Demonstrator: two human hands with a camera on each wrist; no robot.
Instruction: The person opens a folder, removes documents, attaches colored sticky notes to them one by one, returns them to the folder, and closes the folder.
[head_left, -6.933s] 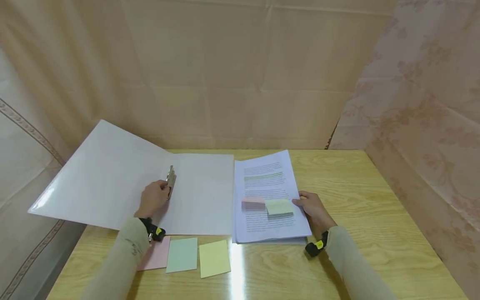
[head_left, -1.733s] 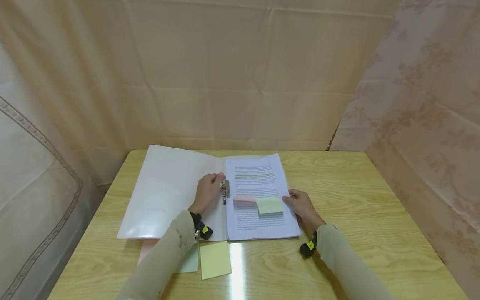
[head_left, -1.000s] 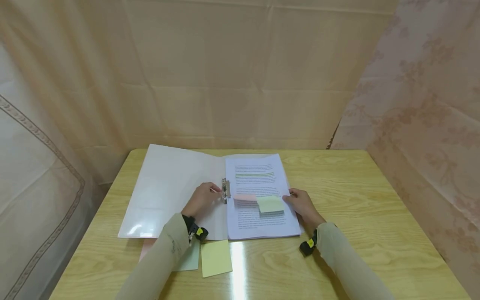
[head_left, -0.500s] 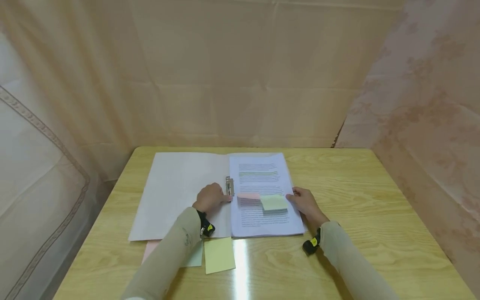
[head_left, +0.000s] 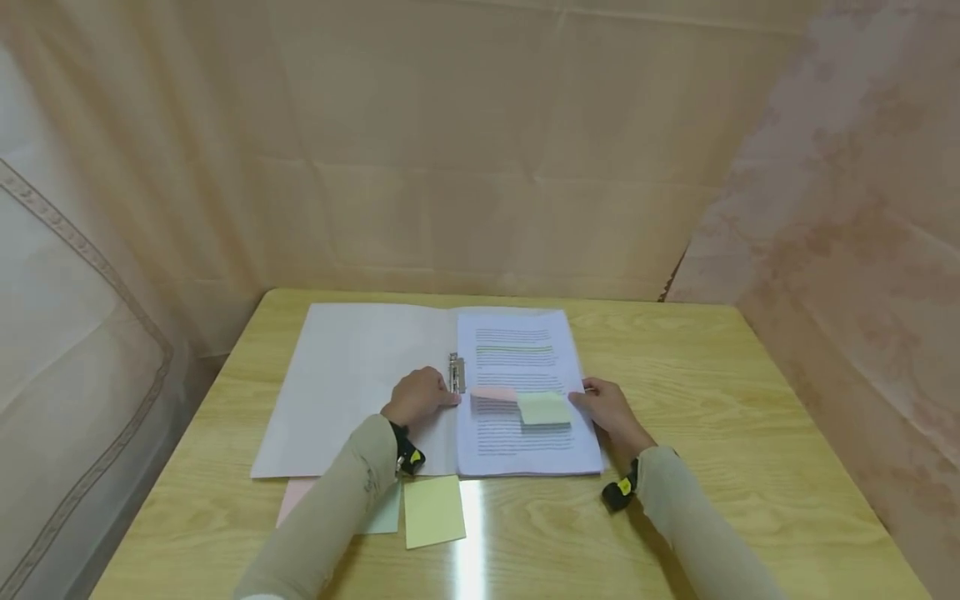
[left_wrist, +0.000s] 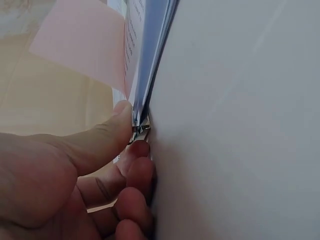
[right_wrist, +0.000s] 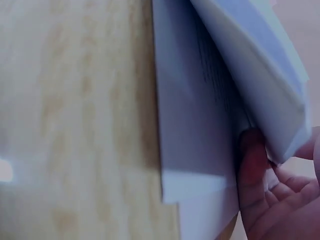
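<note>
A white folder (head_left: 341, 375) lies spread flat on the table. Over its right half rests a stack of printed sheets (head_left: 517, 454), its left edge at the folder's metal clip (head_left: 457, 372). My left hand (head_left: 420, 396) has its thumb at the clip's near end; in the left wrist view, thumb and curled fingers pinch the clip (left_wrist: 141, 129) beside the sheets' edge. My right hand (head_left: 609, 408) grips the stack's right edge, thumb on top and fingers beneath the raised sheets (right_wrist: 265, 95). A pink sticky note (head_left: 493, 393) and a pale green one (head_left: 544, 408) stick out on the top page.
Below the folder lie a yellow sticky pad (head_left: 435, 512), a green pad (head_left: 384, 510) and a pink pad (head_left: 294, 497), the last two partly under my left forearm. A beige curtain (head_left: 465, 167) hangs behind the wooden table (head_left: 675, 358).
The sheets, earlier beside the folder, now lie on its right half at the clip. The raised left cover has come down flat. My left hand left the clip's top and now pinches its near end.
</note>
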